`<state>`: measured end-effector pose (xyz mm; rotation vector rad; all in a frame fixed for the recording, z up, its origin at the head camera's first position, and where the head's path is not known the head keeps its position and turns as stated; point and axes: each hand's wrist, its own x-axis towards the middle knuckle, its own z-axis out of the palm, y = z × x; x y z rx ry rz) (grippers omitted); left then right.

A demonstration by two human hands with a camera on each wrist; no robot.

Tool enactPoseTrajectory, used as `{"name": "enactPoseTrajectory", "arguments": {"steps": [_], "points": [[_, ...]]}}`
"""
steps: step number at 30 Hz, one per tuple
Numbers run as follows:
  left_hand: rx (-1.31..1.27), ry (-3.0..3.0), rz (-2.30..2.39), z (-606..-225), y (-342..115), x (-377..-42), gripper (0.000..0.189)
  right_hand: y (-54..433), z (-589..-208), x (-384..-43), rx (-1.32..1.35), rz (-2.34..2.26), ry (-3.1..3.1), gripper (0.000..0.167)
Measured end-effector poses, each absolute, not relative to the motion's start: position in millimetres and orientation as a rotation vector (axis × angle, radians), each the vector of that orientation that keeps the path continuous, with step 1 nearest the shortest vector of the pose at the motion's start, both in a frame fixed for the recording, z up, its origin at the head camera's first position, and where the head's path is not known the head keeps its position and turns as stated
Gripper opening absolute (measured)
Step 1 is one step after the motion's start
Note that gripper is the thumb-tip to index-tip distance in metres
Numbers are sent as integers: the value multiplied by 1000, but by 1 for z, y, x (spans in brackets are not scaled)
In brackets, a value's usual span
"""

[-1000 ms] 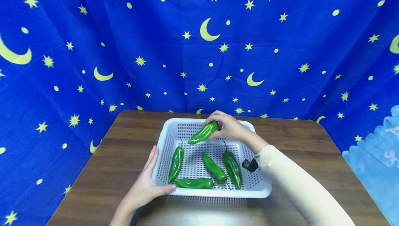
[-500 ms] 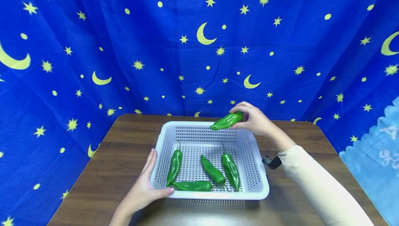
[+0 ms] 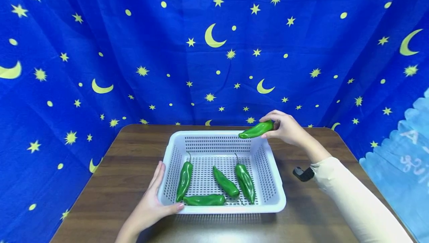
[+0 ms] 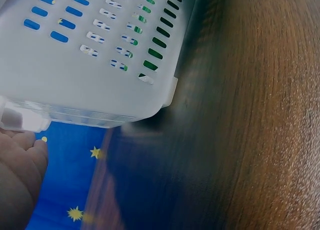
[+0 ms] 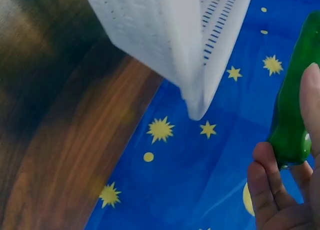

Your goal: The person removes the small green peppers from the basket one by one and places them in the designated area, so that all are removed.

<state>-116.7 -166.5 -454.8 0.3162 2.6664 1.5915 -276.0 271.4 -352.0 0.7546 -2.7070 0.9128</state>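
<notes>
A long green pepper (image 3: 256, 129) is in my right hand (image 3: 287, 128), gripped at its stem end between thumb and fingers. It hangs tilted above the back right corner of a white perforated plastic basket (image 3: 280, 198). In the right wrist view the thumb lies along the green pepper (image 5: 291, 120). My left hand (image 3: 151, 200) holds the basket's front left corner, thumb on the front rim and fingers along the left side. Several more green peppers lie on the basket floor: an upright-lying left pepper (image 3: 184, 181), a front pepper (image 3: 205, 199), a middle pepper (image 3: 226, 182) and a right pepper (image 3: 245, 183).
The basket stands on a brown wooden table (image 3: 110, 172). Behind it hangs a blue curtain (image 3: 187, 56) with yellow moons and stars. A light blue scalloped cloth (image 3: 402, 153) is at the right. A black wrist camera (image 3: 303, 174) sits under the right sleeve.
My right hand has carried the pepper rightward, from over the basket's middle back to over its back right corner. My left hand keeps its place on the basket.
</notes>
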Motion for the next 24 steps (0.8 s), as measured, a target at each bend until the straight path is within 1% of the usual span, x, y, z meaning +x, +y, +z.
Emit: {"name": "enactPoseTrajectory", "arguments": {"steps": [4, 13, 24], "points": [[313, 2663, 1588, -455, -166, -116, 127, 279, -357, -276, 706, 915, -2694, 50], [322, 2656, 1592, -455, -165, -117, 127, 291, -365, -273, 669, 929, -2658, 50], [301, 2642, 1588, -453, -166, -116, 127, 320, -376, -267, 607, 952, -2619, 46]]}}
